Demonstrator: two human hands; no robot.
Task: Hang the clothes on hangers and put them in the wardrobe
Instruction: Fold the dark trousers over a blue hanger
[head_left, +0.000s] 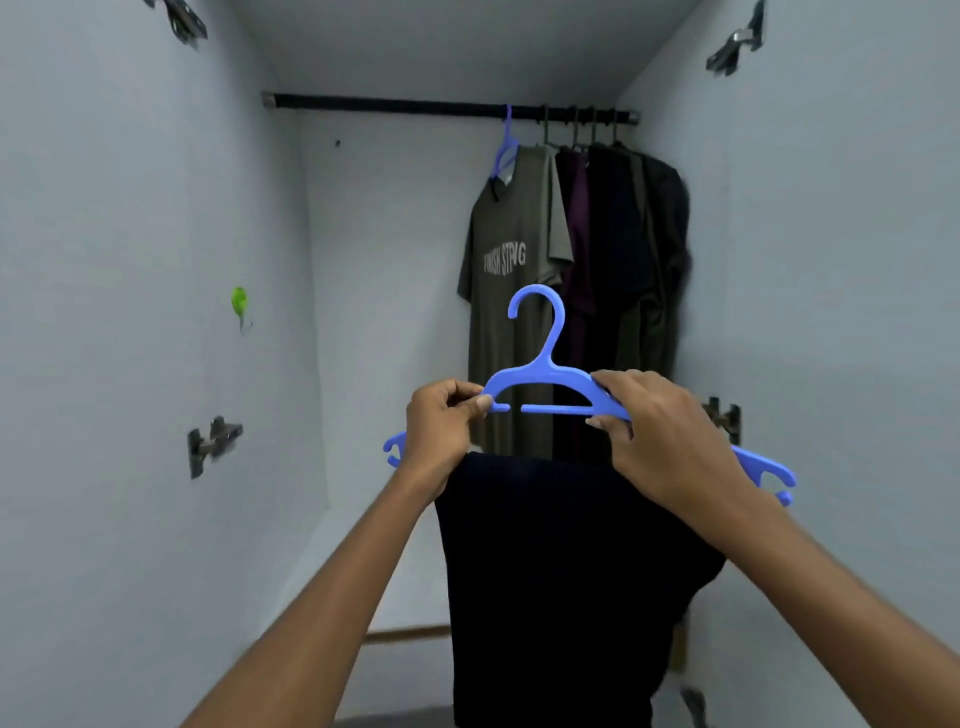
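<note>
A blue plastic hanger (550, 384) (curved hook upward) is gripped by both hands: left hand (441, 428) pinching one shoulder, right hand (670, 441) curled round the other. Dark cloth (561, 582) drapes below it; the rod (415, 106) is above.

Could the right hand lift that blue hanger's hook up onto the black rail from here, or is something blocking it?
Probably yes. The rail is bare left of the hanging shirts, and nothing lies between it and the hanger. Both the right hand and the left hand grip the hanger, with dark clothing draped below.
</note>
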